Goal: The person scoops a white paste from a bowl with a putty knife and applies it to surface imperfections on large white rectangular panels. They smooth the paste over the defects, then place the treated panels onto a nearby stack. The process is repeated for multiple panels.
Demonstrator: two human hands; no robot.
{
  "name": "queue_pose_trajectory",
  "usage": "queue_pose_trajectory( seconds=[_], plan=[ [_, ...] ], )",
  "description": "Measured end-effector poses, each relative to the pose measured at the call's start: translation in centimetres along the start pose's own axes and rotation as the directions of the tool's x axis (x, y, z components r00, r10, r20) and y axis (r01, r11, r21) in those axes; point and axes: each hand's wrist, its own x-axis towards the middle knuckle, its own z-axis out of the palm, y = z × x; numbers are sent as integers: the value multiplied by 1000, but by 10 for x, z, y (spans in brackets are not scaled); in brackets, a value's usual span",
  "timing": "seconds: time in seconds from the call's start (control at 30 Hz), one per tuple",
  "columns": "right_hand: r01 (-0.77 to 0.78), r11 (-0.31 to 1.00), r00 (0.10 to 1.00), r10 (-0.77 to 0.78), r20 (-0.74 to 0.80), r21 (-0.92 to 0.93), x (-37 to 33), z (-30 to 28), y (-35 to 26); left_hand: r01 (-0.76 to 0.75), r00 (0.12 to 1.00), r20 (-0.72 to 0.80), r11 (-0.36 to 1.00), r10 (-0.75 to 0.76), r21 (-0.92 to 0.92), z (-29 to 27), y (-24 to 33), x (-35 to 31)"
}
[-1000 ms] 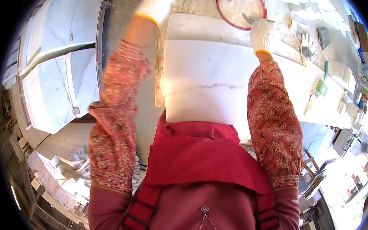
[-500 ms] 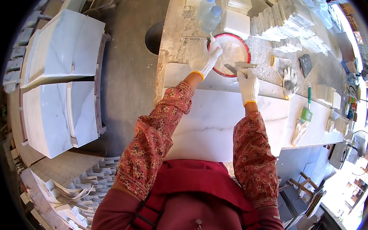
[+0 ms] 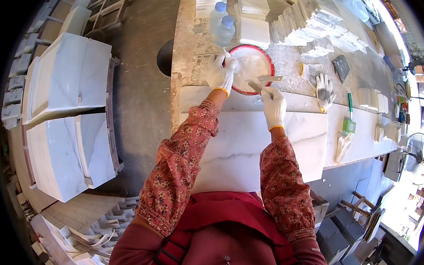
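Note:
My left hand (image 3: pixel 221 74), in a white knit glove, is closed on the near-left rim of a red-rimmed bowl (image 3: pixel 272 63), where a bit of red shows between thumb and fingers. White paste (image 3: pixel 251 62) fills the bowl. A putty knife (image 3: pixel 254 87) is pinched in my gloved right hand (image 3: pixel 274 106), its blade over the bowl's near edge. Across the right rim rests a second flat metal blade (image 3: pixel 271 78). Under my forearms lies a white marble slab (image 3: pixel 255 139) with grey veins.
Two bottles with blue caps (image 3: pixel 225 31) stand beyond the bowl, near stacked white tiles (image 3: pixel 254 31). To the right are spare gloves (image 3: pixel 325 90), a dark stone piece (image 3: pixel 340 68) and a green-handled brush (image 3: pixel 349 123). Marble slabs (image 3: pixel 70 144) stand on a rack at left.
The whole view has shifted, so the table and bowl appear farther left and lower. My left hand stays at the rim. The putty knife has moved slightly in my right hand's grip area beside the bowl.

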Motion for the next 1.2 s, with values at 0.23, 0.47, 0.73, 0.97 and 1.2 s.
queue_pose_trajectory(
  seconds=[0.23,0.47,0.73,0.97,1.2],
  plan=[
    [-33,959,999,35,-2,281,-38,1,11,95,984,176,802,13,-590,-7,-16,-5],
    [-233,878,971,189,145,418,-120,-28,28,270,962,224,694,-159,-668,-64,13,-86],
    [-234,852,963,268,-7,468,-136,-63,70,439,888,403,675,-222,-594,-95,-1,-166],
    [-6,991,967,40,-250,135,-109,-69,66,445,877,400,768,-268,-461,-88,5,-187],
    [262,909,873,-366,-321,-325,-96,-61,74,452,881,401,701,-252,-552,-86,12,-188]
  ],
)
